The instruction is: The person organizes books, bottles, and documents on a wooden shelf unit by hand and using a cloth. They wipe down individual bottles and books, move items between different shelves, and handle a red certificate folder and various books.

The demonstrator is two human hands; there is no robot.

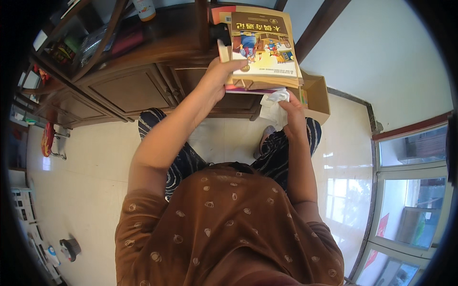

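My left hand grips the lower left corner of a stack of books; the top one has a yellow-brown illustrated cover. The stack is held up in front of a dark wooden cabinet. My right hand is just under the stack's lower right edge, closed on a crumpled white cloth that touches the underside of the books. Both forearms reach up from my brown patterned shirt.
An open cardboard box stands on the pale tiled floor behind the books, beside the cabinet. A bottle stands on the cabinet top. Windows line the right side. Small items lie on the floor at lower left.
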